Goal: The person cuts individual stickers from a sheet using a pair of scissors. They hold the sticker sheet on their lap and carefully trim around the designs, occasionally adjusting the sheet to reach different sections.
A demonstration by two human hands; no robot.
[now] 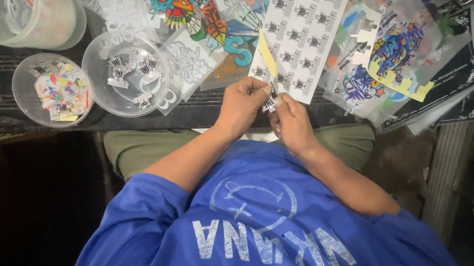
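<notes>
The dark surface carried overlapping printed sheets. The largest item in hand was a white sticker sheet printed with rows of small black-and-white emblems, lying tilted with its lower edge at the hands. Beside it on the right lay colourful graphic sheets, and behind it a multicoloured lettered sheet. 2 clear round lids sat to the left: 1 lid held cut black-and-white stickers, the other lid held mixed coloured ones. A clear tub stood at the far left corner.

The left hand gripped the sheet's lower corner, fingers pressed together on it. The right hand touched the left, fingers pinched on a small cut sticker just below the sheet's edge. A yellow strip lay on the sheet above the hands.
</notes>
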